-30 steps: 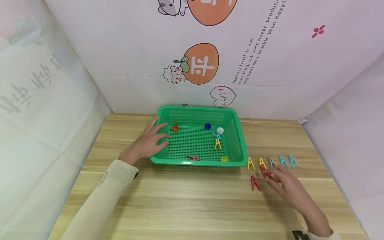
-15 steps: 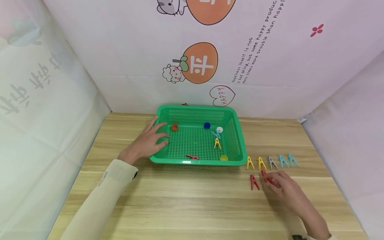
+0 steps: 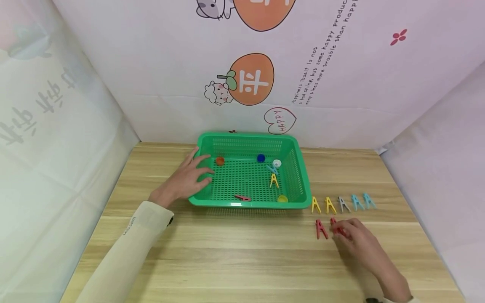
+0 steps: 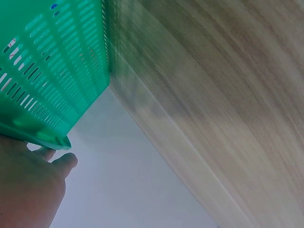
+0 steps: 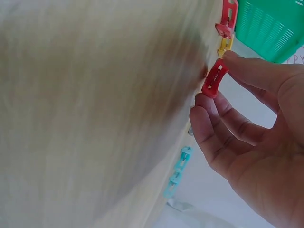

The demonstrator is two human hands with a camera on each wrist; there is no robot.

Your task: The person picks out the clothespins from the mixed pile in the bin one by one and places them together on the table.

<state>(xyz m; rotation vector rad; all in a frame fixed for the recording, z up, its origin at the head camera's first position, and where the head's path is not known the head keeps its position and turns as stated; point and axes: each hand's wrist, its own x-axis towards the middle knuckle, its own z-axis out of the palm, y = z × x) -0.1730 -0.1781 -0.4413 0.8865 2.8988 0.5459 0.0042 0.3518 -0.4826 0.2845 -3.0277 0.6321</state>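
My right hand [image 3: 361,244] pinches a red clothespin [image 5: 215,79] between thumb and fingers, low over the tabletop. Just left of it lies another red clothespin [image 3: 321,229]. Behind these is a row: yellow clothespins [image 3: 316,205], a grey one [image 3: 343,204] and light blue ones [image 3: 357,202]. With fingers spread, my left hand [image 3: 183,179] rests on the left rim of a green plastic basket [image 3: 248,205]. Inside the basket lie a red clothespin [image 3: 243,198], a yellow clothespin [image 3: 274,181] and a light blue clothespin [image 3: 273,169].
Small round caps also sit in the basket: orange [image 3: 220,161], blue [image 3: 261,158], white [image 3: 277,163] and yellow [image 3: 282,199]. The wooden table [image 3: 242,261] meets a printed white backdrop [image 3: 170,113] behind the basket, with white sheets at both sides.
My right hand has drawn the red clothespin slightly toward me, away from the yellow one, so it now lines up beside the other red clothespin. The left hand stays on the basket.
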